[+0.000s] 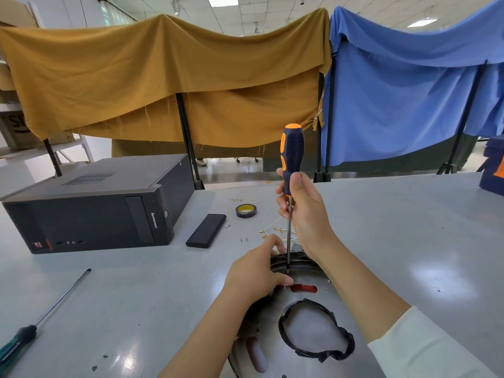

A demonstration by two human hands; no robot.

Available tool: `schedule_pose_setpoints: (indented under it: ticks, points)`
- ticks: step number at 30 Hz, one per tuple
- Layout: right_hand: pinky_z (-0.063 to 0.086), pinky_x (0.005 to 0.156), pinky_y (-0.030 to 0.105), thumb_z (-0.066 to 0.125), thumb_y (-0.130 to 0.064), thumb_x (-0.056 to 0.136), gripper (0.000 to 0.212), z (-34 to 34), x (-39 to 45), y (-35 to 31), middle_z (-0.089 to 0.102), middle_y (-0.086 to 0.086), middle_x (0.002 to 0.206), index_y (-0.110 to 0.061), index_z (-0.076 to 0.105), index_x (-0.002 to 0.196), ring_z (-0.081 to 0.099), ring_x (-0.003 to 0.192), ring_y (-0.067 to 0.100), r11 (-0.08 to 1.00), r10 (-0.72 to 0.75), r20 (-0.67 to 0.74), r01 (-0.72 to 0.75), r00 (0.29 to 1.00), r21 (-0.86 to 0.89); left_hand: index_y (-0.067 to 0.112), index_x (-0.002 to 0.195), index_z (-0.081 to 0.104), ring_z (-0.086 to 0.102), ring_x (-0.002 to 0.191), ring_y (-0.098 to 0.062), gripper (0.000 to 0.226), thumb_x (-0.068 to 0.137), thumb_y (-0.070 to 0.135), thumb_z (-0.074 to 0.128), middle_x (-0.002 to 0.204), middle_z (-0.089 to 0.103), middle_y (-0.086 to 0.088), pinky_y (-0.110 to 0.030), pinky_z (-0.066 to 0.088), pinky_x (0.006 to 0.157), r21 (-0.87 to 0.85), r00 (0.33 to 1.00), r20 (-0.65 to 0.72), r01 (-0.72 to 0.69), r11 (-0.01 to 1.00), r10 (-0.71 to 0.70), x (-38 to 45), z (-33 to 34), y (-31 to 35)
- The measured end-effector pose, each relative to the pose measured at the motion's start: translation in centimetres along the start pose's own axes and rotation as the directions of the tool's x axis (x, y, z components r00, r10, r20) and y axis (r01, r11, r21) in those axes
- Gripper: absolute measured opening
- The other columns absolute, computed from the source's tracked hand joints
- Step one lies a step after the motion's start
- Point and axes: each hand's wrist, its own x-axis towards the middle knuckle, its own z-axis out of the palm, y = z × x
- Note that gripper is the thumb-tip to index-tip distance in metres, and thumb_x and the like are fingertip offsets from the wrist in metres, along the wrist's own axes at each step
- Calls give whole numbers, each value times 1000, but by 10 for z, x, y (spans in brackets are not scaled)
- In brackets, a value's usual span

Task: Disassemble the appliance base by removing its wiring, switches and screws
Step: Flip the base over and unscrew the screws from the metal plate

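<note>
— Why is the right hand [298, 205] clenching the screwdriver [291, 170] so upright?

— It's keeping the tip seated in a screw on the appliance base [308, 317], which is lying at the table's [136, 296] near edge.

— And the left hand [255, 271]?

— It's gripping the base's rim — probably steadying it against turning.
</note>
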Motion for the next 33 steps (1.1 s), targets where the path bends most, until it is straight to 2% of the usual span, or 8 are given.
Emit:
schedule_pose_setpoints:
  ticks: [9,13,17,21,25,27,29,33]
  points:
    - [26,47,20,31,-29,102,31,-2,2,-14,50,0,76,-14,57,111,37,55,7,992,17,-31,-13,999,123,49,99,44,52,100,-6,42,69,45,73,113,54,22,-23,35,72,-2,1000,-7,-13,1000,13,-1,-1,-1]
    - [26,47,21,31,-28,103,35,-3,2,-23,51,-2,74,-5,54,115,37,55,8,991,13,-29,-9,999,137,54,101,49,54,97,-3,36,71,49,68,106,60,24,-18,36,69,-45,1000,-15,5,999,-6,-1,1,-1]
    - [27,47,21,31,-30,102,32,-5,0,-27,52,-3,73,-13,57,110,39,54,7,984,2,-31,3,1000,176,54,98,56,55,97,1,30,70,53,67,104,61,28,-12,34,67,-56,1000,-23,5,998,-6,0,0,0]
    - [27,47,21,31,-30,102,32,-7,-1,-25,52,-3,73,-12,56,110,38,54,6,980,23,-46,-13,999,198,51,74,60,57,86,1,9,71,55,67,88,63,25,-18,38,65,-73,1000,-16,20,997,-21,1,0,1]
    - [31,49,21,38,-34,99,31,-8,-1,-24,54,-4,71,-12,57,109,41,56,7,981,26,-51,-15,998,194,48,66,58,57,81,0,12,74,52,65,84,64,21,-19,41,63,-63,1000,-15,12,998,-13,2,1,-1]
    - [40,53,22,50,-36,94,28,-12,-1,-26,55,-5,70,-11,57,104,47,58,8,994,32,-58,-26,998,103,48,67,58,58,83,-1,11,76,50,65,87,65,21,-19,41,65,-59,1000,-11,12,998,-13,2,1,-1]
    - [46,64,27,60,-32,90,20,-19,-1,-32,56,-3,73,-13,60,96,52,63,7,985,31,-87,-45,996,-166,48,69,58,58,84,-2,10,78,49,63,88,65,20,-20,41,66,-52,1000,-13,10,999,-11,3,2,-3]
    - [38,58,17,55,-48,89,34,-38,1,-54,54,-18,54,-19,66,74,50,53,-3,698,31,-4,-25,1000,-715,44,75,60,59,84,-4,7,80,48,60,90,65,20,-20,42,67,-49,1000,-14,12,999,-12,5,2,-3]
